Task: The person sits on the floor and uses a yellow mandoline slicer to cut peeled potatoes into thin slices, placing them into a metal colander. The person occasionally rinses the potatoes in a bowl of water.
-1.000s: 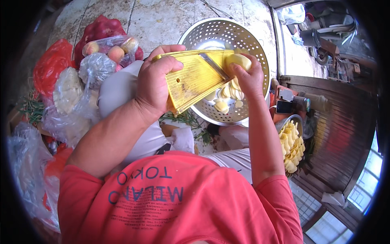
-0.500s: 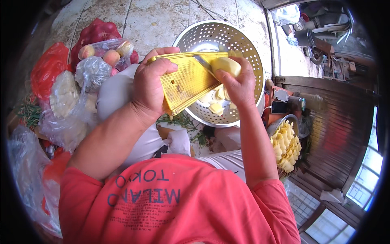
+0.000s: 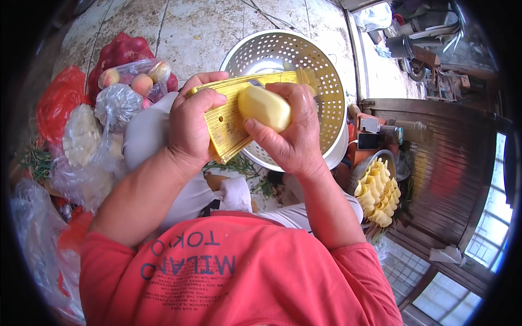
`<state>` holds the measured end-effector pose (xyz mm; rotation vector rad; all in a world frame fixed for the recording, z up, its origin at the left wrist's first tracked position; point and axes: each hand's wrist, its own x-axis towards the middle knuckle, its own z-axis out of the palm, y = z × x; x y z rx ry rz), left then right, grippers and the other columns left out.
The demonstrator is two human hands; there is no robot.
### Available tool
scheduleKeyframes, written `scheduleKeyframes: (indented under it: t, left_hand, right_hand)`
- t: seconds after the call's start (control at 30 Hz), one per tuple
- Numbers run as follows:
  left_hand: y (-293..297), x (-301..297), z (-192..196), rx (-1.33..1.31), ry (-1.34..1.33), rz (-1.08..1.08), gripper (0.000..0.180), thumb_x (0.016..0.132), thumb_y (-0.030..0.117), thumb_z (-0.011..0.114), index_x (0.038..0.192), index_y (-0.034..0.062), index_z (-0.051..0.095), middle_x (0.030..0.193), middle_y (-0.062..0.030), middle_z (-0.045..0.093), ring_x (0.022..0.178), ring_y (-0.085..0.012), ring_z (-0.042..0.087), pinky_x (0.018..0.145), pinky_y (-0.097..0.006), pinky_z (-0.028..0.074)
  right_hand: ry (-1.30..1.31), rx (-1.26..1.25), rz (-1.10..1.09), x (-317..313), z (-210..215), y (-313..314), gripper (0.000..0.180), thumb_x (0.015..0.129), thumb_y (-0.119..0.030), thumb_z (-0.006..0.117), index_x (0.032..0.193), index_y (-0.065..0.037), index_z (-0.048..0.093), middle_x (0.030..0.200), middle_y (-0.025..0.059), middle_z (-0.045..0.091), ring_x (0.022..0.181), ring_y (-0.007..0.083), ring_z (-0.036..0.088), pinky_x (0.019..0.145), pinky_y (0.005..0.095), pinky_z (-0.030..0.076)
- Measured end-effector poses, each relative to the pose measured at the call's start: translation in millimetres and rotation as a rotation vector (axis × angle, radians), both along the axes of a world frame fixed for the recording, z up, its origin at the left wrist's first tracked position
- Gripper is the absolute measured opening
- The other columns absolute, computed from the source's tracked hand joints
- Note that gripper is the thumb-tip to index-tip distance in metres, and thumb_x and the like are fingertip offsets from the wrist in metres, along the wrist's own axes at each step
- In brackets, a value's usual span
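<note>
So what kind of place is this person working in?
Probably an informal food-prep spot on the floor of a home or small eatery. The person slices a peeled potato on a yellow slicer over a metal colander, with bags of produce on the tiled floor.

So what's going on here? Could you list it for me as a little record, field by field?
left hand: left hand grips the yellow slicer board, held tilted over the colander
right hand: right hand presses a peeled potato against the board
under the board: perforated metal colander on the tiled floor
person's left: clear bags of produce and a red mesh sack
person's right: basket of pale yellow cut pieces
clothing: red shirt
</note>
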<state>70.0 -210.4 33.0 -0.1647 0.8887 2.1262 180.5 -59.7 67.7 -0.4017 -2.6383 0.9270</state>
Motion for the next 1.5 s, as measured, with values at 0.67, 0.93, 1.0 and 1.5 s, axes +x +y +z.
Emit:
scheduleKeyframes:
  t: [0.67,0.93,1.0,1.5]
  left_hand:
    - [6,-1,7,-0.008,0.039,-0.015,0.038,0.082,0.007,0.055,0.118,-0.004,0.058,0.108,-0.0168,0.065,0.097,-0.0235,0.065,0.094,-0.034,0.053]
    - [7,-1,3,-0.026,0.06,-0.059,0.039,0.082,0.008,0.054,0.118,-0.0031,0.059,0.109,-0.0182,0.065,0.097,-0.0248,0.065,0.094,-0.036,0.054]
    - [9,-2,2,-0.015,0.058,-0.058,0.039,0.081,0.008,0.054,0.118,-0.0031,0.059,0.109,-0.0183,0.065,0.097,-0.0248,0.065,0.094,-0.035,0.054]
    - [3,-4,1,-0.065,0.036,0.0,0.036,0.082,0.009,0.054,0.116,-0.0025,0.061,0.106,-0.0149,0.065,0.095,-0.0212,0.064,0.091,-0.032,0.053]
  right_hand:
    - [-0.125,-0.199,-0.28,3,-42,52,0.058,0.08,-0.031,0.082,0.119,0.005,0.059,0.108,0.0211,0.061,0.099,0.0309,0.063,0.09,0.0436,0.052]
    - [-0.203,-0.311,-0.44,9,-64,83,0.061,0.079,-0.033,0.082,0.12,0.006,0.059,0.113,0.0216,0.061,0.101,0.0306,0.065,0.092,0.0423,0.053]
    - [-0.193,-0.257,-0.499,13,-75,93,0.057,0.081,-0.031,0.08,0.117,0.008,0.06,0.11,0.0217,0.063,0.096,0.0295,0.067,0.089,0.0406,0.055]
    - [-0.092,-0.181,-0.18,-4,-34,36,0.062,0.085,-0.043,0.078,0.12,0.005,0.059,0.11,0.0211,0.06,0.102,0.0335,0.062,0.092,0.0429,0.051]
